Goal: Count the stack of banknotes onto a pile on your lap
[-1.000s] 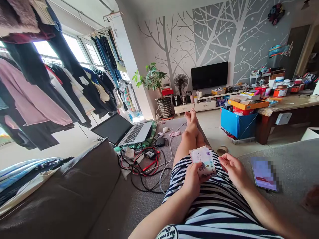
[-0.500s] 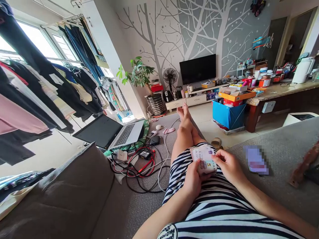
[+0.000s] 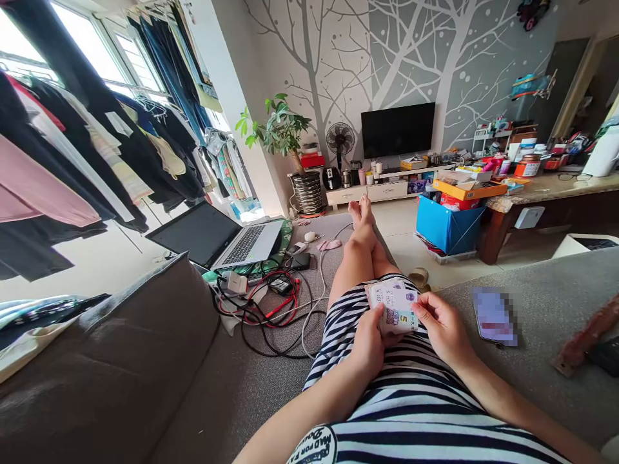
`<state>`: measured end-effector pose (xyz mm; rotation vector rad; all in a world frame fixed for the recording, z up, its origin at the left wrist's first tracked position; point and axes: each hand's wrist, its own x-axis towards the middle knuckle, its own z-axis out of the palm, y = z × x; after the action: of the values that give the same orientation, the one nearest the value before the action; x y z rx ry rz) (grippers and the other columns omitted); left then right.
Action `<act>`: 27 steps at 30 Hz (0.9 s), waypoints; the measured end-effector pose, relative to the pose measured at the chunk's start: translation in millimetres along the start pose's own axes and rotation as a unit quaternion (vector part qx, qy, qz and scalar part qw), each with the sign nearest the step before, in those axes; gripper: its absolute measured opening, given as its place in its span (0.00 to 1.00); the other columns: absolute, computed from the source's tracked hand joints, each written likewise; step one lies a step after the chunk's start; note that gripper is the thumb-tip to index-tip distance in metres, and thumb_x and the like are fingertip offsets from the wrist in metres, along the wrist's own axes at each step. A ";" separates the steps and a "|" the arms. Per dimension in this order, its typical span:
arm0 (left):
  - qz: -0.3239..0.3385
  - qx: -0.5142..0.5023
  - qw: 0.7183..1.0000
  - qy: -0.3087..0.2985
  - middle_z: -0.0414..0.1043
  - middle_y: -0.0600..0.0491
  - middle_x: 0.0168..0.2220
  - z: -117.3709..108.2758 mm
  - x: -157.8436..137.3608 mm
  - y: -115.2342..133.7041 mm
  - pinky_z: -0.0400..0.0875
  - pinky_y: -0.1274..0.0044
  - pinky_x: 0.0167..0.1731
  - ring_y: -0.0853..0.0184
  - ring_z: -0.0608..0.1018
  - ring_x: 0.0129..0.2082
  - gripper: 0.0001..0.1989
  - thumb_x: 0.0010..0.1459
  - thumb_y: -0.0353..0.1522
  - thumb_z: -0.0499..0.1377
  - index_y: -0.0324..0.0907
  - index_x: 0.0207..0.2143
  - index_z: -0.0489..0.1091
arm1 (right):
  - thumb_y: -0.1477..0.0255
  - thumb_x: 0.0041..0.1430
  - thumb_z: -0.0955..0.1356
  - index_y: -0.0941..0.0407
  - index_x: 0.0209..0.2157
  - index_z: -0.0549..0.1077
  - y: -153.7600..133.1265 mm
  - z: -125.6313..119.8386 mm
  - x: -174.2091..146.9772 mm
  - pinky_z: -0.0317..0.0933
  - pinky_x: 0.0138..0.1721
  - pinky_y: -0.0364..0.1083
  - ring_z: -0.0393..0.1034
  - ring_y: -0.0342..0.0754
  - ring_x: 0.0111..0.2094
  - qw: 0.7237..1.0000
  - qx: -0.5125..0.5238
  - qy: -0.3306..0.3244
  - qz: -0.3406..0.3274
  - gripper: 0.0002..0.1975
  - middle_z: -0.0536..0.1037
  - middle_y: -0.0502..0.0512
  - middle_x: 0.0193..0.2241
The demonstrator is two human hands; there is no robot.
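Observation:
A small stack of banknotes (image 3: 394,303) is held over my lap, with a printed 5 showing on the top note. My left hand (image 3: 371,338) grips the stack from the left, its thumb on top and its fingers underneath. At the right edge, my right hand (image 3: 441,322) pinches the notes between thumb and bent fingers. Beneath both hands lies the black-and-white striped clothing (image 3: 348,335) on my body. A phone (image 3: 494,316) with a blurred screen rests on the sofa, right of my right hand.
Left of my legs, an open laptop (image 3: 249,245) and a tangle of cables (image 3: 285,316) lie on the grey sofa (image 3: 271,393). A blue box (image 3: 449,225) stands beside a cluttered table (image 3: 546,193). Hanging clothes (image 3: 111,148) fill the left side.
The view has shifted slightly, so the room appears moved to the right. Both hands stay on the banknotes, which now look flatter and more fanned at the top.

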<state>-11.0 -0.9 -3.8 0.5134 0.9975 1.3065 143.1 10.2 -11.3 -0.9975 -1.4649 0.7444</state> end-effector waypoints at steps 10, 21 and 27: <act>0.008 0.029 0.998 -0.048 0.84 0.45 0.34 0.9 -4.2 2.7 0.79 0.70 0.40 0.54 0.84 0.44 0.17 0.67 0.36 0.54 0.37 0.40 0.80 | 0.44 0.65 0.68 0.52 0.30 0.75 0.5 2.2 -4.1 0.61 0.31 0.48 0.67 0.51 0.28 1.000 0.012 -0.025 -0.003 0.25 0.76 0.53 0.25; 0.041 -0.045 0.996 -0.064 0.84 0.43 0.35 -5.2 7.4 -9.8 0.77 0.69 0.46 0.55 0.84 0.39 0.14 0.50 0.35 0.66 0.34 0.36 0.80 | 0.43 0.66 0.67 0.53 0.23 0.70 2.4 1.7 -1.7 0.57 0.26 0.46 0.61 0.47 0.22 0.994 0.100 -0.046 0.018 0.30 0.70 0.50 0.19; 0.048 -0.043 0.994 -0.091 0.85 0.46 0.34 -4.0 4.4 -6.8 0.76 0.70 0.42 0.60 0.82 0.33 0.16 0.41 0.34 0.70 0.36 0.35 0.82 | 0.38 0.56 0.72 0.53 0.24 0.68 17.5 4.4 6.6 0.53 0.25 0.44 0.57 0.45 0.23 0.997 0.051 0.001 0.055 0.31 0.64 0.46 0.20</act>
<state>-10.8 0.8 -12.6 0.6087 0.7700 1.3567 141.9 24.1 -24.5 -1.0061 -1.3646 0.8894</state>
